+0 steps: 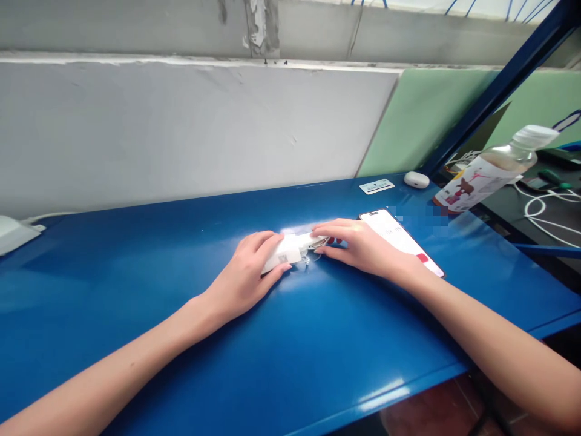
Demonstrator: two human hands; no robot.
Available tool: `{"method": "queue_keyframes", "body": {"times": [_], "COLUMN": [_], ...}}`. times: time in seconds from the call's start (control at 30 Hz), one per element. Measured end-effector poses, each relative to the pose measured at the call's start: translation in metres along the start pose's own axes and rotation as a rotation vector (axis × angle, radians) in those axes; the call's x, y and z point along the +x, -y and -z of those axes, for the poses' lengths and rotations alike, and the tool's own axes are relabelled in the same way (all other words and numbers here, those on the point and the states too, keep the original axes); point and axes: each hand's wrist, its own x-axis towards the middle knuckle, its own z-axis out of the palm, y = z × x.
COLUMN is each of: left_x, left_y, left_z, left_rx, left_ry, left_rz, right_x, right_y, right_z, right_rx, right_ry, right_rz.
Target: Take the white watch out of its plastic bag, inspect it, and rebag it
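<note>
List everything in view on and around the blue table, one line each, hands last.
table: one, blue, fills the foreground
small box: one, white, centre of the table, under both hands
cable: one, white and silver, at the box's right end
phone: one, lit screen, flat beside the right hand
card: one, white, far edge of the table
earbud case: one, white, right of the card
bottle: one, clear with a picture label, tilted, far right
left hand: one, grips the box
right hand: one, fingers on the cable
</note>
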Motion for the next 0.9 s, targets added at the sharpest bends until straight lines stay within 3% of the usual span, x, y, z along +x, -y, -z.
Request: {"method": "queue_keyframes", "body": {"times": [0.2, 0.5, 0.9], "left_x": [0.001, 0.002, 0.002], "left_y": [-0.002, -0.004, -0.003], "left_z": [0.001, 0.003, 0.003], "left_rx": [0.021, -0.014, 0.008], "left_ry": [0.002, 0.013, 0.011], "left_rz": [0.0, 0.025, 0.014], "right_x": [0.003, 0.002, 0.003], "right_y": [0.007, 0.004, 0.019], "right_z": [-0.012, 0.012, 0.0], "right_rx": [-0.029, -0.083, 0.119], "right_ry": [0.044, 0.058, 0.142], "right_rz": [0.089, 0.05, 0.052]}}
